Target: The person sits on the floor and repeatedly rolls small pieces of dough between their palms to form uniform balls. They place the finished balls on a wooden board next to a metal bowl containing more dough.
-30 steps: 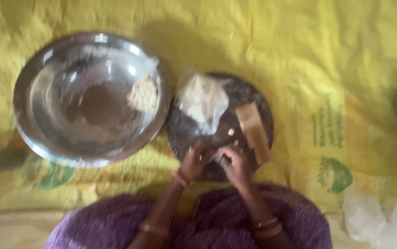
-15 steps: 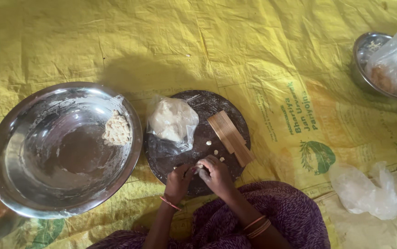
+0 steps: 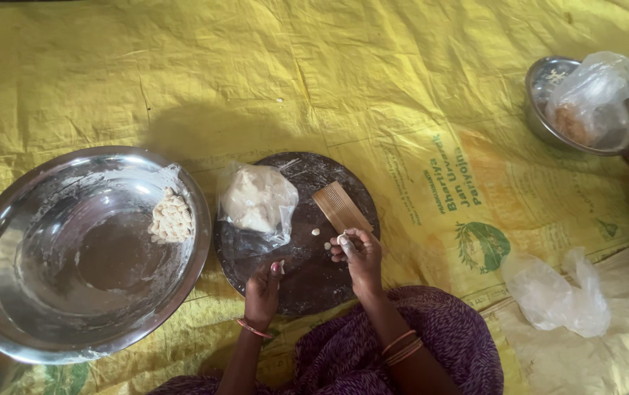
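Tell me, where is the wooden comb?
The comb lies on the round dark board, right of the bagged dough, just above the right hand.

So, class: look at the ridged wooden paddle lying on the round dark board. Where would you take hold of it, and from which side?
Grip the wooden paddle across its narrow width at the upper-left end, coming from above. It lies flat and slanted on the dark board, and that end is free; the right hand crowds its lower end, and the dough bag sits to its left, so keep clear of it.
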